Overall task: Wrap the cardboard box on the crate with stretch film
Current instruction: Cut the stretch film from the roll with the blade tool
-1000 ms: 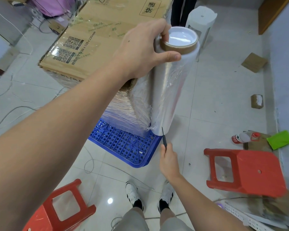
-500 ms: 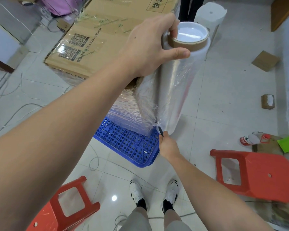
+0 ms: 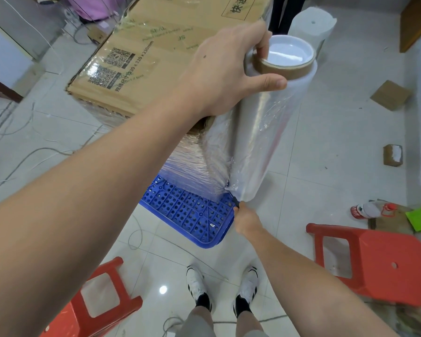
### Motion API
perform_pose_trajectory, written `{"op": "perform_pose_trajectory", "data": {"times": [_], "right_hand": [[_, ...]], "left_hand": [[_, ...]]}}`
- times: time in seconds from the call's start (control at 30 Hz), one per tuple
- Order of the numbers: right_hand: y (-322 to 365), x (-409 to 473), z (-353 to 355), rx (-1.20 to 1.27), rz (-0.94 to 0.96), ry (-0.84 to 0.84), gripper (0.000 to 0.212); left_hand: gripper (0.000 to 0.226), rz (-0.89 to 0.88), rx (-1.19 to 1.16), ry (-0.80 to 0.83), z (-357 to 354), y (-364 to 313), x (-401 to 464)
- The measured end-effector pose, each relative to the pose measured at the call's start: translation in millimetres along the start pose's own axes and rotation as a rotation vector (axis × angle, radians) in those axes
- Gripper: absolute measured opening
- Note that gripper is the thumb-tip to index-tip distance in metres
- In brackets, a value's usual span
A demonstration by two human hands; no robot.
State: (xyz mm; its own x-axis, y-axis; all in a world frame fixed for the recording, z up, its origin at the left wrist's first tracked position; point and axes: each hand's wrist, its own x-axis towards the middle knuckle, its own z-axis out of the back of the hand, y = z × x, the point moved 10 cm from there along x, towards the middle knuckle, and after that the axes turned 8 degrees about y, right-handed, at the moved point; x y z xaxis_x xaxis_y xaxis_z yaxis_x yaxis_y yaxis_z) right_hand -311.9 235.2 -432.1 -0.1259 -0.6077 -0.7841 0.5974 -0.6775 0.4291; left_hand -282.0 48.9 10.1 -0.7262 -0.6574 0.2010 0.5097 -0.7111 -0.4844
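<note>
Blade at the film's lower edge, ready to cut.
My left hand [image 3: 225, 69] grips the stretch film roll [image 3: 260, 132] upright beside the wrapped cardboard box [image 3: 156, 52] on the blue crate [image 3: 192, 215], keeping film taut; my right hand [image 3: 247, 221] pinches a small knife [image 3: 236, 203].

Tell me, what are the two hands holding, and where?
The left hand grips the stretch film roll near its top end. The right hand holds a thin dark blade by its handle end.
</note>
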Motion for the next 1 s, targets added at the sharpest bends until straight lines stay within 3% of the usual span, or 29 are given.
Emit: {"op": "perform_pose_trajectory", "data": {"times": [0.1, 0.27, 0.47, 0.57, 0.7, 0.9, 1.0], "right_hand": [[4, 4, -2, -0.103, 0.022, 0.035, 0.029], [2, 2, 3, -0.076, 0.036, -0.012, 0.036], [-9, -6, -13, -0.239, 0.014, 0.098, 0.034], [-47, -9, -27, -0.193, -0.09, 0.123, 0.031], [-65, -19, -42, -0.035, -0.042, 0.037, 0.021], [-36, -36, -25, 0.235, 0.081, -0.116, 0.023], [-7, -33, -6, 0.229, 0.157, -0.183, 0.025]], "left_hand": [[0.064, 0.003, -0.004, 0.005, -1, 1, 1], [0.059, -0.017, -0.001, 0.003, 0, -1, 1], [0.052, -0.024, 0.01, 0.003, 0, -2, 2], [0.052, -0.027, 0.017, 0.003, 0, -3, 2], [0.052, -0.028, 0.014, 0.008, 0, -3, 3], [0.052, -0.021, 0.033, 0.012, 0, -2, 2], [0.052, -0.017, 0.027, 0.009, 1, -3, 1]]}}
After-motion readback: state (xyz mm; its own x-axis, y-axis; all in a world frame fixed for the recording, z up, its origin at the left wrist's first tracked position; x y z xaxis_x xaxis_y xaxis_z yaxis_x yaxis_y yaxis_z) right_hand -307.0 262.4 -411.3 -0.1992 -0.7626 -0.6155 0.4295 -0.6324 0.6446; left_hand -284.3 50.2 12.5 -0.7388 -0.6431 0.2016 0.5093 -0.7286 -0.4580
